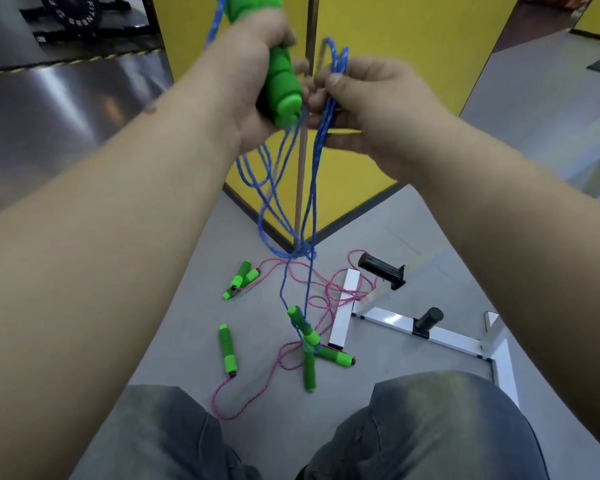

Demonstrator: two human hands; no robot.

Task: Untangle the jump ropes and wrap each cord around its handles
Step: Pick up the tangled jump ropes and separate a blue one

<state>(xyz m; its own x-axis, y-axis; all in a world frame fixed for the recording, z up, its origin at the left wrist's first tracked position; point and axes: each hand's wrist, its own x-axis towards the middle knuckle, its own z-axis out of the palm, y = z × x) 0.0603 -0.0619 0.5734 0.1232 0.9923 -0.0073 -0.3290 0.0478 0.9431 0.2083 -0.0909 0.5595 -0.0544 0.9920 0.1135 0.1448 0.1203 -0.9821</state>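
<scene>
My left hand (250, 81) grips a green foam handle (281, 84) held up in front of me. Beside it my right hand (357, 98) pinches loops of the blue cord (312, 188). The cord hangs down in several strands to a knot, then to a second green handle (303, 325) dangling just above the floor. On the grey floor lie pink cords (326, 296) in a tangle, with a pair of green handles (239, 278) at the left, a single one (227, 348) nearer me, and two more (326, 356) under the dangling handle.
A white metal frame (388, 317) with black grips lies on the floor at the right, with pink cord draped over it. Yellow panels (395, 46) and a thin pole (302, 188) stand ahead. My knees (430, 427) fill the bottom of the view.
</scene>
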